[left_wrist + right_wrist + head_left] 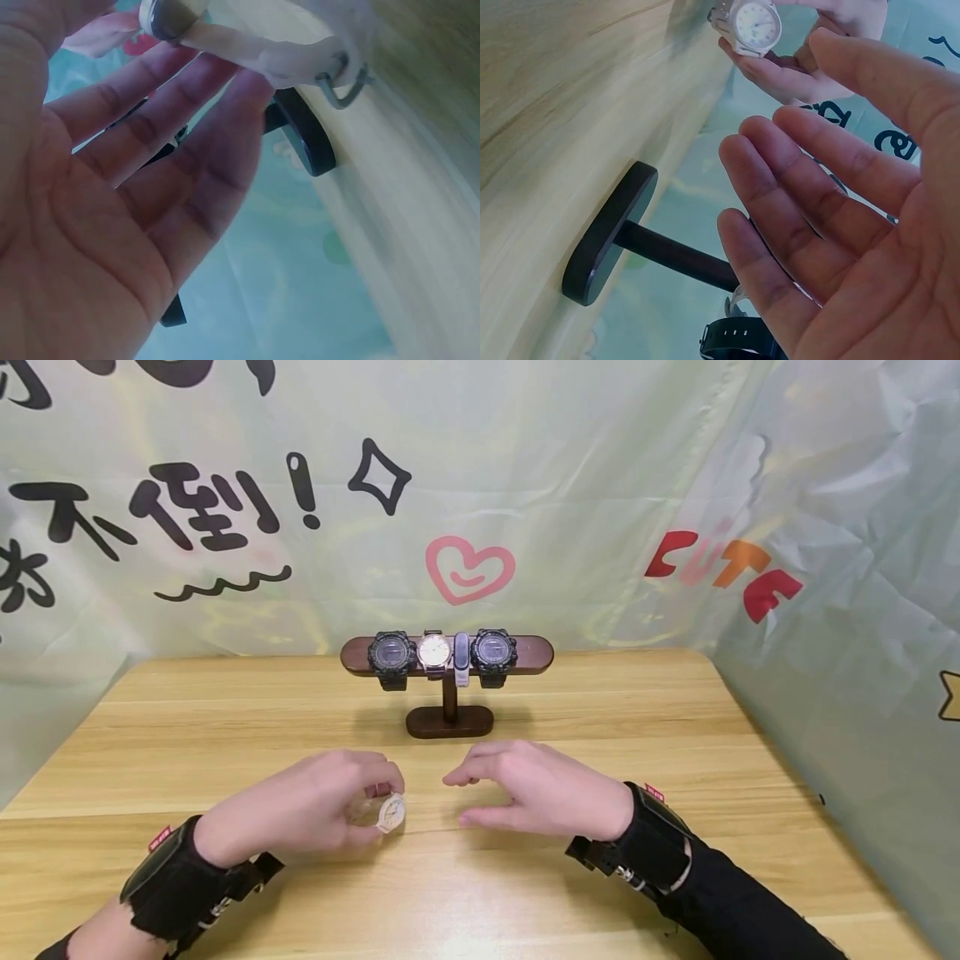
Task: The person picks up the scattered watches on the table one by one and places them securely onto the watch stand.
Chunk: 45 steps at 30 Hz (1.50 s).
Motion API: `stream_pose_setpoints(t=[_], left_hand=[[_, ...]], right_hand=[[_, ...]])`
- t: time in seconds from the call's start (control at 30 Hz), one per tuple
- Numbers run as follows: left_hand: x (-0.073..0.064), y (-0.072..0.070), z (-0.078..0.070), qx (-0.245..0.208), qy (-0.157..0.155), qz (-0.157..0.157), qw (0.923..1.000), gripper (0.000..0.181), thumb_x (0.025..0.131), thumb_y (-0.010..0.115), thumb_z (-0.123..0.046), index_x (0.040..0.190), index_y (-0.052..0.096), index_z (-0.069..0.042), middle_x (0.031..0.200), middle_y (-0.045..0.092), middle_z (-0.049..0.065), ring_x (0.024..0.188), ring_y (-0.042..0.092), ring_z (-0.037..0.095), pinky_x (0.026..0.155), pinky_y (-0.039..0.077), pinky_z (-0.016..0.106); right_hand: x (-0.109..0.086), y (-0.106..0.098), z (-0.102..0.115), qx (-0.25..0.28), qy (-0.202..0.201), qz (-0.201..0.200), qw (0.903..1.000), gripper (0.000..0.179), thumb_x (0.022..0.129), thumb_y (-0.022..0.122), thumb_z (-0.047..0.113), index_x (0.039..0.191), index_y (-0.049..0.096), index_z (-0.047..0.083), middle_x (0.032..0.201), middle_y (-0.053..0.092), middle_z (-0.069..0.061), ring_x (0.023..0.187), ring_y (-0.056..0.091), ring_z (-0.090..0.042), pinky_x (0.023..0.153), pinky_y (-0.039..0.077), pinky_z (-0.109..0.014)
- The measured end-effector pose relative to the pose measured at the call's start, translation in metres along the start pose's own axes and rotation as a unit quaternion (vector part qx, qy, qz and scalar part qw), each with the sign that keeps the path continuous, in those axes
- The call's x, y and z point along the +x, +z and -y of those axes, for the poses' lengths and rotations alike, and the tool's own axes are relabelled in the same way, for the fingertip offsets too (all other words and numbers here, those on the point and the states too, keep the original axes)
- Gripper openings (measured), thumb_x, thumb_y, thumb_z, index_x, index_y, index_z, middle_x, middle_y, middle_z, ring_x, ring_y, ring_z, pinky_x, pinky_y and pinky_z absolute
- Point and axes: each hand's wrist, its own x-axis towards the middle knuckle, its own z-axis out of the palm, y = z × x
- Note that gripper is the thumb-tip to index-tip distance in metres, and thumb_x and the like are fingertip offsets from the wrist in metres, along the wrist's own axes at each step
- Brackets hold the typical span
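A white wristwatch (392, 812) is held above the table by my left hand (315, 802), between its thumb and fingers. Its round pale dial (757, 24) shows in the right wrist view. The strap (300, 64) hangs unfastened enough in the left wrist view to show a metal buckle (343, 91). Across from it, my right hand (525, 789) hovers with relaxed, spread fingers and holds nothing. Behind both hands is a dark brown watch stand (450, 722). On its bar sit a black digital watch (391, 653), a gold-toned watch (434, 651), a slim fitness band (461, 653) and another black watch (494, 650).
The wooden table (637, 718) extends to both sides of the stand. Behind it hangs a pale printed cloth (585, 527), which also runs along the right side. Black wrist straps (648, 835) with small cameras sit on both wrists.
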Motion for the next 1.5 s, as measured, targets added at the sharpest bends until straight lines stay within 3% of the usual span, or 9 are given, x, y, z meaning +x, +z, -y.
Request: stream_pose_setpoints(t=[0.33,0.4,0.6,0.97,1.27,1.5], left_hand=[[0.003,-0.003,0.004,-0.001,0.024,-0.084,0.9962,0.035,0.083,0.091,-0.016,0.113,0.073,-0.021,0.102,0.072,-0.015,0.091,0.068,0.002,0.081,0.063,0.029],[0.004,-0.003,0.005,-0.004,0.029,-0.112,0.9933,0.037,0.083,0.091,-0.014,0.115,0.073,-0.021,0.103,0.074,-0.014,0.092,0.069,0.003,0.082,0.064,0.03],[0.005,-0.005,0.005,-0.03,0.033,-0.187,0.9814,0.048,0.08,0.093,-0.011,0.123,0.073,-0.018,0.108,0.077,-0.011,0.092,0.072,0.006,0.069,0.06,0.025],[0.008,-0.006,-0.005,-0.079,0.01,-0.248,0.9656,0.047,0.081,0.094,-0.012,0.123,0.076,-0.022,0.109,0.078,-0.01,0.089,0.075,0.01,0.067,0.06,0.022],[0.013,0.0,-0.015,-0.098,0.039,-0.308,0.9456,0.053,0.074,0.097,-0.007,0.123,0.077,-0.016,0.109,0.08,-0.003,0.088,0.073,0.006,0.07,0.061,0.019],[0.014,0.003,-0.022,-0.11,0.054,-0.322,0.9389,0.055,0.072,0.097,-0.004,0.122,0.077,-0.013,0.107,0.08,0.0,0.085,0.071,0.005,0.072,0.062,0.018]], right_hand=[[0.0,-0.002,0.0,0.005,0.005,-0.048,0.9988,0.041,0.099,0.079,0.035,0.134,0.075,0.013,0.126,0.075,0.003,0.109,0.072,-0.006,0.095,0.061,-0.025],[0.0,-0.002,0.0,0.009,0.003,-0.058,0.9983,0.043,0.099,0.08,0.036,0.135,0.074,0.014,0.127,0.075,0.003,0.109,0.072,-0.006,0.096,0.061,-0.025],[0.0,-0.003,0.0,0.02,-0.009,-0.099,0.9949,0.047,0.098,0.081,0.035,0.139,0.071,0.014,0.128,0.074,0.004,0.109,0.07,-0.005,0.091,0.061,-0.023],[0.002,0.0,0.0,0.031,-0.034,-0.195,0.9797,0.054,0.093,0.087,0.027,0.141,0.069,0.012,0.123,0.074,0.002,0.114,0.069,-0.007,0.1,0.061,-0.025],[0.004,0.003,0.004,0.049,-0.038,-0.226,0.9721,0.054,0.091,0.089,0.026,0.14,0.07,0.012,0.125,0.074,0.001,0.118,0.072,-0.01,0.102,0.06,-0.026],[0.005,0.006,0.005,0.061,-0.05,-0.243,0.9669,0.052,0.091,0.089,0.024,0.138,0.071,0.01,0.128,0.075,-0.003,0.12,0.072,-0.012,0.104,0.06,-0.027]])
